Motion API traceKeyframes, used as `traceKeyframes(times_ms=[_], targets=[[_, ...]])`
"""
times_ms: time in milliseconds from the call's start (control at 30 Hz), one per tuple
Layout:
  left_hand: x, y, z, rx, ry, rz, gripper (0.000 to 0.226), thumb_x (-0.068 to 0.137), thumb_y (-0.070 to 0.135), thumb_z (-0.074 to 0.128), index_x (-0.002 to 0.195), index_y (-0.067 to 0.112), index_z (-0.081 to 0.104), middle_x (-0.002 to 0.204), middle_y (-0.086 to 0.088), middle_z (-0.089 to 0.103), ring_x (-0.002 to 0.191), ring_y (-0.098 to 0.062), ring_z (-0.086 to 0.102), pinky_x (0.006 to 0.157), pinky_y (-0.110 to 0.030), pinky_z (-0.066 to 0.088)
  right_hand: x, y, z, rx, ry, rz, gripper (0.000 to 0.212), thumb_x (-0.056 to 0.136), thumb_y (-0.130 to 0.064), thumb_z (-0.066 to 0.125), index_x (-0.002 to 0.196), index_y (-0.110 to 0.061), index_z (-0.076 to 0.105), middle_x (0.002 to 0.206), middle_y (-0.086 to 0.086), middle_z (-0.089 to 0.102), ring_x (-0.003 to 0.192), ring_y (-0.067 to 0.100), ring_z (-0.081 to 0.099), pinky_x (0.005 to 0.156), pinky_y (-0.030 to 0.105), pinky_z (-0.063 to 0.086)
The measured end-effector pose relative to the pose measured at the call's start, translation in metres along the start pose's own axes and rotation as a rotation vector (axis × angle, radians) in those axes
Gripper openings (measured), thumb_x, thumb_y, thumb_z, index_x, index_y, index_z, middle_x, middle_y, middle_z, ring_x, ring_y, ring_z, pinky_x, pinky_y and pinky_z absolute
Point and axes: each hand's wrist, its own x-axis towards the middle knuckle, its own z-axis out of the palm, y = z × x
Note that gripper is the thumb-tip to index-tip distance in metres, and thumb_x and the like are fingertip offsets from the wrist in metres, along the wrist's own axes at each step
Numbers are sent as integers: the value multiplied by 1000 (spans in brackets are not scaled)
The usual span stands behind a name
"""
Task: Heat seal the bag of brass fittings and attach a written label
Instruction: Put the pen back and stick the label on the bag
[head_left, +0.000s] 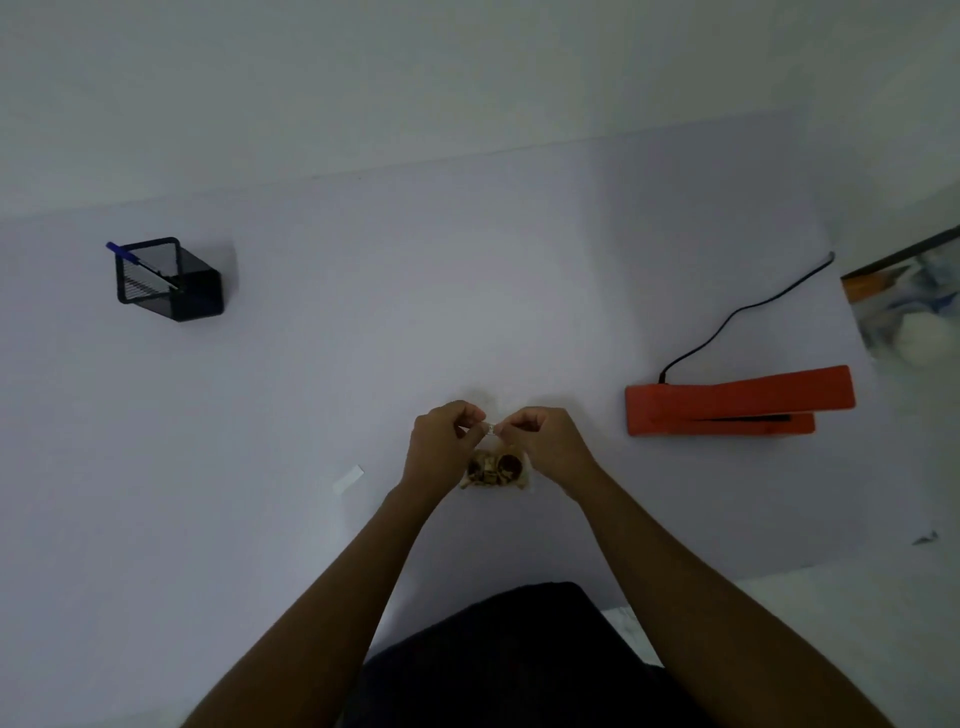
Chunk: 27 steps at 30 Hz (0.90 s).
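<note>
A small clear bag of brass fittings (496, 470) rests on the white table just in front of me. My left hand (441, 449) and my right hand (545, 441) both pinch the bag's top edge between thumb and fingers, a short way apart, above the fittings. An orange heat sealer (737, 408) lies to the right with its jaw slightly open and a black cord (737, 317) running back from it. A white label strip (349, 479) lies flat on the table to the left of my left wrist.
A black mesh pen holder (169, 280) with a blue pen (140, 265) stands at the far left. A patterned object (914, 306) sits past the table's right edge. My dark clothing (509, 660) fills the bottom middle.
</note>
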Motion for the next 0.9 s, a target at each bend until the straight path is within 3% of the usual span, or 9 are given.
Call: traceKeyframes(times_ms=[67,400,467,567,733,800,900], targets=[[4,-7,8,48,-6,-39,7,85,27,73,88,20,72,81,8,71,72,-5,65,69,-24,56,7,10,4,-66,28,2,10,86,-23,76,85,-13,79,82,0,77,79,14,73,73,27,59],[14,-16,21,136,-31,-124,7,85,26,73,87,19,73,80,9,71,72,-5,65,69,-20,54,24,20,16,-276,104,-17,17,88,-23,72,84,-8,78,81,4,76,76,17,72,72,34,61],[17,-14,21,138,-31,-140,6,85,25,72,86,19,73,79,10,71,71,-4,65,68,-20,53,26,18,17,-297,114,-9,17,88,-24,72,82,-9,77,80,2,76,74,15,71,70,33,61],[22,-13,23,141,-26,-157,4,85,24,71,85,21,72,78,11,70,71,-5,65,68,-21,55,29,16,17,-309,135,12,27,87,-23,72,62,-17,66,64,-5,66,61,10,63,57,28,53],[27,-10,26,147,-9,-189,2,83,23,70,82,22,72,74,11,69,69,-4,65,65,-23,55,36,17,16,-308,156,47,34,83,-29,75,72,2,68,71,13,72,63,24,69,60,38,59],[28,-8,27,154,-1,-189,3,83,23,70,81,22,71,73,11,69,68,-4,64,64,-23,55,38,17,16,-318,165,47,39,83,-30,75,71,6,65,70,19,70,53,20,59,55,38,57],[29,-7,28,164,8,-188,4,83,23,69,79,22,71,73,11,69,67,-5,64,63,-24,55,40,18,17,-331,182,53,42,82,-32,75,70,7,65,69,19,69,53,14,53,53,40,56]])
